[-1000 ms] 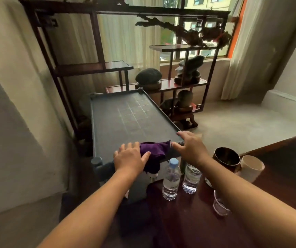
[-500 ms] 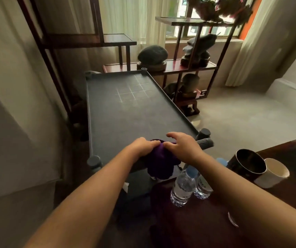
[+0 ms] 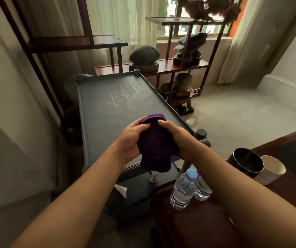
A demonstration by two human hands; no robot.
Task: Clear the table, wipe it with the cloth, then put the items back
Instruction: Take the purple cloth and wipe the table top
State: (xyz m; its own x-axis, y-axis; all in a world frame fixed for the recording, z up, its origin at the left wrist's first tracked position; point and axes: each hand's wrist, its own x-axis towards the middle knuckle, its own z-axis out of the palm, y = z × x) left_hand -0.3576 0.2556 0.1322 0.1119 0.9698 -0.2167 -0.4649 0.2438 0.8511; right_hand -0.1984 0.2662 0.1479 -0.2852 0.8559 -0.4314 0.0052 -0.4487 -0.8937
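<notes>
A purple cloth (image 3: 155, 145) hangs bunched between both hands, lifted above the near end of the dark grey table (image 3: 107, 104) with a faint white grid. My left hand (image 3: 132, 140) grips its left side and my right hand (image 3: 176, 138) grips its right side. Two clear water bottles (image 3: 184, 190) with blue caps stand on a dark wooden surface at the lower right, the second mostly hidden behind the first. Beside them sit a black bowl (image 3: 245, 161) and a white cup (image 3: 270, 170).
A dark wooden shelf unit (image 3: 183, 67) holding stones stands behind the table, near the window. A small white bottle (image 3: 153, 176) and a tissue box (image 3: 121, 189) sit on the lower shelf under the table. Grey floor lies to the right.
Both hands have lifted the purple cloth off the table's near edge and gathered it up between them. The camera has tilted down and moved closer.
</notes>
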